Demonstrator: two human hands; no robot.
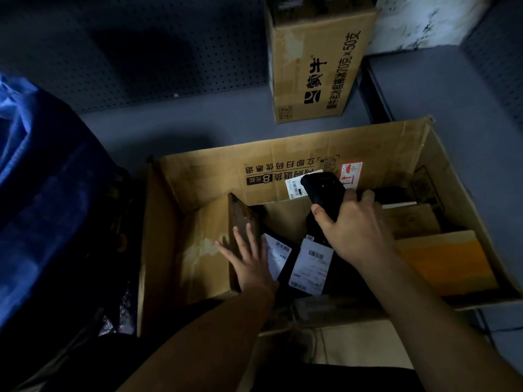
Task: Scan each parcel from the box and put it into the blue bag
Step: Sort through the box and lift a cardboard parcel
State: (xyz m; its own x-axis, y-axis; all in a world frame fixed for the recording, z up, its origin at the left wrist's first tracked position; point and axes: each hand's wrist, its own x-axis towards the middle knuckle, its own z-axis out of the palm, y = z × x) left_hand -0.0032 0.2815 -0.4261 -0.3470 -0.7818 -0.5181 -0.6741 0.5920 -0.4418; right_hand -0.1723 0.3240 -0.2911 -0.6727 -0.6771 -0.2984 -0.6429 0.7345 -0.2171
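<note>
Your left hand (249,258) lies flat with fingers spread, pressing on a brown cardboard parcel (206,250) at the left end of the open cardboard box (158,236). Your right hand (353,230) grips a black handheld scanner (322,193), its head held above the box's far wall. Just below it, between your hands, lie two black parcels with white barcode labels (311,264), touching each other. Brown and orange parcels (441,261) fill the right end. Left of the box, the blue bag (42,193) stands beside it. Beyond, a tall printed carton (314,60) stands upright.
</note>
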